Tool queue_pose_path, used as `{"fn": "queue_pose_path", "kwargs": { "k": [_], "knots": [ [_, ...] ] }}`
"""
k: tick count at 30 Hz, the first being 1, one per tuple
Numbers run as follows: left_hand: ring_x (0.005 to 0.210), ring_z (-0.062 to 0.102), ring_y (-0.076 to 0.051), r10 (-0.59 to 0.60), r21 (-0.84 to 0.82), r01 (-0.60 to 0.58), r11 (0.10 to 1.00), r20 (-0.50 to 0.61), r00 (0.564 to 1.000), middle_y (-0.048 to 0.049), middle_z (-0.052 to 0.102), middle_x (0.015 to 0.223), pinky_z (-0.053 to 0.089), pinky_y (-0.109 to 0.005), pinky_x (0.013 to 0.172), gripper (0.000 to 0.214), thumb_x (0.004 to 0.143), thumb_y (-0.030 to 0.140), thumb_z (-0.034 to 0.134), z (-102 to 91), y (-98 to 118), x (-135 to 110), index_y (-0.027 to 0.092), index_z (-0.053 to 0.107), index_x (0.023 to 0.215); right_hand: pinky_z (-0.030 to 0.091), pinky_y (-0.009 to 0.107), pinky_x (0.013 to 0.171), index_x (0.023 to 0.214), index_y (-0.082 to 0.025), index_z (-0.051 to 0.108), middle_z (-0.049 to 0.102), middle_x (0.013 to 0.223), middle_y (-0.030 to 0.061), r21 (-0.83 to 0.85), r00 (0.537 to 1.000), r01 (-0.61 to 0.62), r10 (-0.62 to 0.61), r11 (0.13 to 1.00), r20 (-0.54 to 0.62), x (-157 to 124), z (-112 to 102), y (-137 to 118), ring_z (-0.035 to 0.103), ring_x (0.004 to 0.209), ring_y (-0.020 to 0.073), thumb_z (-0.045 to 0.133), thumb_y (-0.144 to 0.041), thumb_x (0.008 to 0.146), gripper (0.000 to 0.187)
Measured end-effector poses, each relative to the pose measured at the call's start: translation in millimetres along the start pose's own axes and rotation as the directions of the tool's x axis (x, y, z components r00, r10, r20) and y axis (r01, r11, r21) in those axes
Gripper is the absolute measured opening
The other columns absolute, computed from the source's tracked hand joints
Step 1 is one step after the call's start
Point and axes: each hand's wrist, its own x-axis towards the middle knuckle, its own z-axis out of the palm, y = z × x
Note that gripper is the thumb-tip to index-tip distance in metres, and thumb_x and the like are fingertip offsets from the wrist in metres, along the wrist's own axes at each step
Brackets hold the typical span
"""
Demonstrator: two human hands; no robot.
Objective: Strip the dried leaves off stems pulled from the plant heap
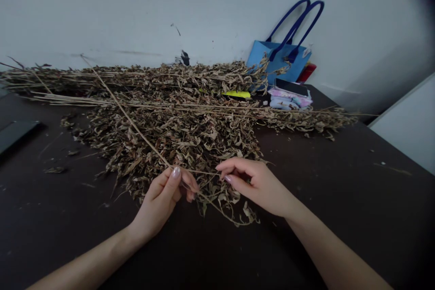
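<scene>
Pinched in my left hand is a long dry plant stem, which slants up to the left over a heap of dried leaves. Below the grip the stem runs on to the right and ends in a thin, curled, leafy tip. A thin side shoot reaches from the stem across to my right hand, whose thumb and fingertips are closed around its end. Both hands are just in front of the leaf heap, above the dark table.
Bundles of dried stalks lie along the wall. At the back right stand a blue bag and a phone on folded cloth. A yellow object shows among the leaves. A dark flat object lies at the left.
</scene>
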Motion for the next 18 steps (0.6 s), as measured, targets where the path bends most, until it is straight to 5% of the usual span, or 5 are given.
{"fn": "queue_pose_path", "kwargs": {
  "k": [18],
  "knots": [
    [0.059,0.054,-0.012,0.015,0.005,-0.014,1.0,-0.017,1.0,-0.0034,0.063,0.074,0.042,-0.025,0.056,0.026,0.09,0.032,0.047,-0.5,-0.2,1.2,0.015,0.059,0.074,0.042,0.02,0.051,0.101,-0.02,0.059,0.063,0.094,0.0039,0.334,0.992,-0.098,0.067,0.937,0.104,5.2,2.7,6.3,0.047,0.053,0.0046,0.044,-0.022,0.088,0.02]
  ]
}}
